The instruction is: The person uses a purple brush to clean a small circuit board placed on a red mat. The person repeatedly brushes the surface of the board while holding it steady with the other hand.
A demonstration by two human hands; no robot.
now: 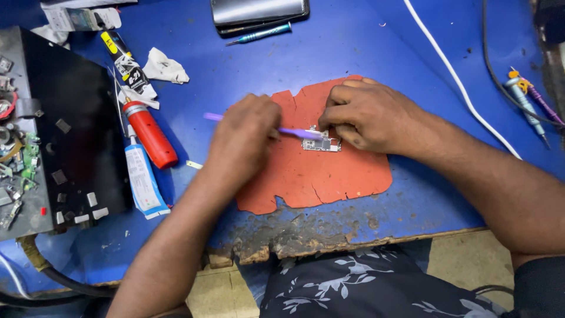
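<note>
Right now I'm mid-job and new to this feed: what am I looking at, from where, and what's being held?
It is one camera worn on a person's head, looking down at two bare hands over a blue worktable. The left hand holds a purple brush in a closed grip, its tip on a small circuit board. The right hand pins that board onto an orange mat. To the left lie a red-capped tube, a white tube and a black tray of small parts. A screwdriver lies at the top.

matt cracked orange rubber mat [321, 171]; glossy purple plastic tool [294, 132]; shiny metal board [322, 144].
</note>
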